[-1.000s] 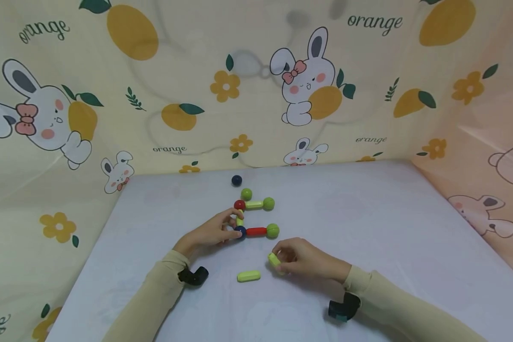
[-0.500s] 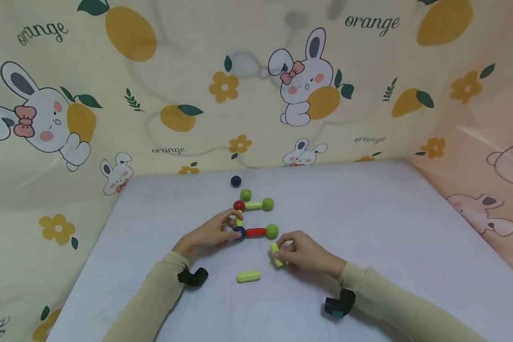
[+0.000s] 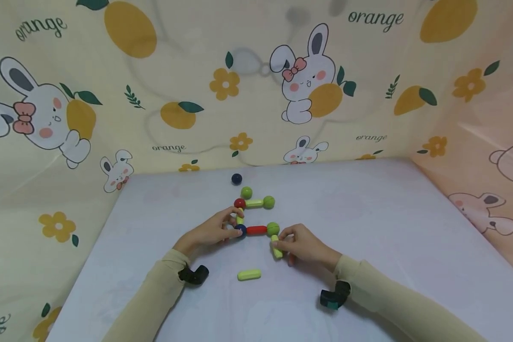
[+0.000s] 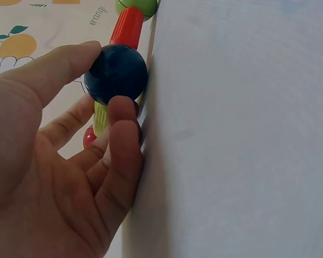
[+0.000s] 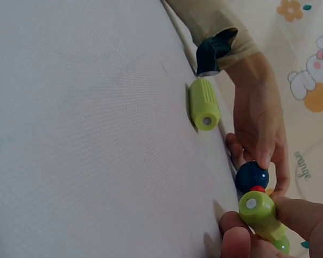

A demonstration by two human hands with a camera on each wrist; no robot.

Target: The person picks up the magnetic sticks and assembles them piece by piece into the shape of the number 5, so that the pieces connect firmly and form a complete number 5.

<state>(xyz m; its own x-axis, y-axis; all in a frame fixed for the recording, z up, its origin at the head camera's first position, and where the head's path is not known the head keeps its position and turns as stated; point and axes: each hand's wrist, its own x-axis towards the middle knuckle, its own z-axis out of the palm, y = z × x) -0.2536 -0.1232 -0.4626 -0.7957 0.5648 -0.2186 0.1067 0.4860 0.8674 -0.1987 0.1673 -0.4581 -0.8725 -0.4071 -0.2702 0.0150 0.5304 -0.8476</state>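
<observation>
My left hand (image 3: 211,230) grips the dark blue ball (image 4: 116,75) between thumb and fingers. From that ball a red rod (image 3: 256,230) runs right to a green ball (image 3: 273,228). A yellow-green rod (image 3: 240,220), partly behind my fingers, leads back to a red ball (image 3: 239,203). Another light rod (image 3: 254,204) joins the red ball to a second green ball (image 3: 269,202). My right hand (image 3: 305,244) pinches a yellow-green rod (image 3: 276,248), its far end at the nearer green ball. A round metal disc shows in this rod's near end (image 5: 251,203).
A loose yellow-green rod (image 3: 249,275) lies on the white table (image 3: 359,213), nearer than both hands. A dark ball (image 3: 237,179) sits toward the back. One more green ball (image 3: 246,192) is just behind the red ball; whether they touch I cannot tell.
My right hand has moved forward with its rod, turning it more upright in view, until the rod's end met the green ball. My left hand has stayed on the blue ball.
</observation>
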